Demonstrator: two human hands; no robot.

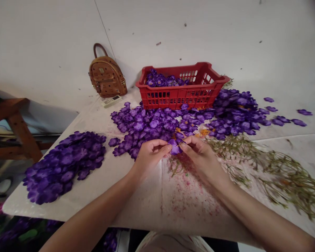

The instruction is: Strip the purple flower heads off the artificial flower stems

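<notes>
My left hand (153,152) pinches the left edge of a purple flower piece (174,147) over the middle of the table. On its right side, my right hand (195,150) closes thumb and finger on the same piece; whether a small stem is also between those fingers is too small to tell. Loose purple petals (147,126) lie in a wide heap just behind both hands. Small orange flower centres (203,133) rest among them. Green plastic stems (273,164) spread to the right of my right hand, and a small sprig (175,166) lies beneath the hands.
A red crate (181,96) with purple flowers stands at the back by the wall. Left of it are a brown backpack (107,77) and a pale remote (111,101). Another petal pile (68,161) covers the table's left side. A wooden stool (21,129) stands beyond the left edge.
</notes>
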